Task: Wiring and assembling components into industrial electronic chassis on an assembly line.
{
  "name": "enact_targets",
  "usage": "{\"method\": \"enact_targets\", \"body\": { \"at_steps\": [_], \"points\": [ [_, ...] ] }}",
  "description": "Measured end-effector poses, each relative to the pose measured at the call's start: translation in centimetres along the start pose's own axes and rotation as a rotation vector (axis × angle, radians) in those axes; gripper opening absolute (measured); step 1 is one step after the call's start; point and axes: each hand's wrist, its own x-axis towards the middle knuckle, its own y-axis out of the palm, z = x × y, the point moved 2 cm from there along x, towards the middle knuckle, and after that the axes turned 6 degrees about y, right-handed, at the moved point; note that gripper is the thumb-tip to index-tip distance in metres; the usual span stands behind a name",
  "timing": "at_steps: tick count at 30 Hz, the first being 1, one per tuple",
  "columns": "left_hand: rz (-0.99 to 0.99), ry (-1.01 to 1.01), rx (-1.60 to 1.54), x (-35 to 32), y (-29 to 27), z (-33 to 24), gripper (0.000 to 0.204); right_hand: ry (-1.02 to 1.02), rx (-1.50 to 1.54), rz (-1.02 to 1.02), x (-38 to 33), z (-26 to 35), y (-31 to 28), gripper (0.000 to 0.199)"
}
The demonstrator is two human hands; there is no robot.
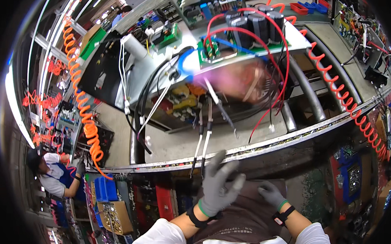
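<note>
Pale print (231, 231) marks the apron (252, 212) below the gloved left hand (219, 189).

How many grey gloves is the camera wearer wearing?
2: one on the left hand, fingers spread; one on the right hand, in front of the brown apron. Neither is hidden.

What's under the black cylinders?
A green board shows along the front of the black cylinders, on the pale metal chassis. Whatever lies directly beneath them is covered; red cables looping in front hide a bit more.
</note>
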Motion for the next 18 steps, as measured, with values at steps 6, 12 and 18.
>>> {"method": "enact_targets", "body": {
  "at_steps": [6, 12, 18],
  "points": [
    [0.074, -0.198, -0.152, -11.1, 1.1, -0.8, 0.042, 0.163, -0.146, 0.032, -3.4, -4.5, 1.0, 0.021],
    [0.067, -0.529, -0.497, -18.9, 1.2, -1.4, 0.038, 0.016, -0.048, 0.037, -4.5, -4.1, 2.2, 0.016],
    [0.158, -0.766, -0.863, -23.5, 0.4, -0.2, 0.035, 0.116, 0.203, -0.014, -5.3, -4.6, 3.0, 0.019]
  ]
}}
